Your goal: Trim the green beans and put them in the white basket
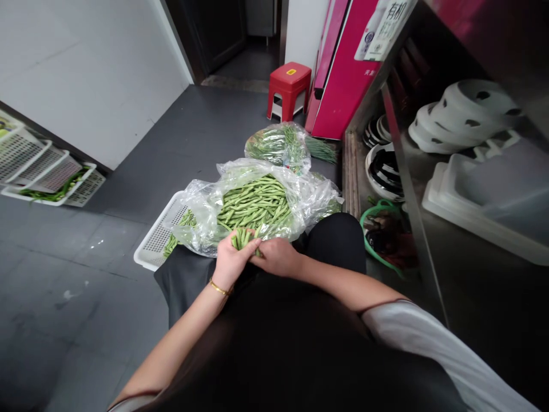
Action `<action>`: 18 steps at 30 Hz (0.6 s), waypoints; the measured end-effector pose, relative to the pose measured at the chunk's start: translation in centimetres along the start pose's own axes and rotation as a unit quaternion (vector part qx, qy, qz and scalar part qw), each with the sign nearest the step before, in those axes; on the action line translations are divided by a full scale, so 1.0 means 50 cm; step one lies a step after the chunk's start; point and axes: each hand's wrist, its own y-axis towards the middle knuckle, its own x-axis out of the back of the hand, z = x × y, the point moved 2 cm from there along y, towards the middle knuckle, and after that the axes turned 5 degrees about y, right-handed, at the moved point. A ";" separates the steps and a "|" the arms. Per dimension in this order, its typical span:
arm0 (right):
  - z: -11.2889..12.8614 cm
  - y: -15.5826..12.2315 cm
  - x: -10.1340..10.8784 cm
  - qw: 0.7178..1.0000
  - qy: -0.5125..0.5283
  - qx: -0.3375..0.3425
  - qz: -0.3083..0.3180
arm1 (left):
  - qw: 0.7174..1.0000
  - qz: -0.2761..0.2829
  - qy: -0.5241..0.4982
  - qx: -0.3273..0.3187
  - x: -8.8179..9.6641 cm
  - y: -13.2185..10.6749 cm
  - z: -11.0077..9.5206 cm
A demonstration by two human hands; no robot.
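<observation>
Bracelet [219, 287], thin and gold-coloured, circles the wrist of the left hand [227, 260], which is closed around a small bunch of green beans [241, 238] over the near edge of an open clear plastic bag [201, 229]. The right hand [278, 256], fingers curled in, meets the bunch's lower right end; whether it grips any beans itself I cannot tell. Inside the bag lies a large bean heap [255, 203]. The bag laps over the right edge of a white perforated basket [154, 237] on the grey floor [111, 246]. Low on the right stands a round green basket [363, 220]. Stacked white baskets [55, 169] sit near the floor's left edge. Beyond the beans is a second clear bag [268, 143] of thin greens, long green stalks [323, 150] beside it. Farther still, a red plastic stool [289, 86] stands next to a bright pink cabinet [349, 74].
</observation>
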 end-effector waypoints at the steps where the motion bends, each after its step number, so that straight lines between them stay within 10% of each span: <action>1: 0.010 -0.006 0.004 0.999 -0.005 0.027 0.023 | 1.000 0.003 0.010 0.007 0.001 0.002 0.001; 7: 0.003 -0.029 0.100 0.992 -0.057 0.034 -0.106 | 0.998 0.053 0.033 0.015 0.017 0.003 0.006; 11: -0.005 -0.024 0.097 0.986 0.068 0.155 -0.009 | 0.976 0.120 0.154 -0.092 0.024 -0.013 -0.017; 15: 0.002 -0.023 0.046 0.871 0.464 0.129 0.100 | 0.956 0.166 0.178 -0.164 0.027 -0.035 -0.035; 18: -0.006 -0.007 0.031 0.801 0.593 0.063 0.048 | 0.984 0.110 0.070 -0.118 0.026 -0.030 -0.023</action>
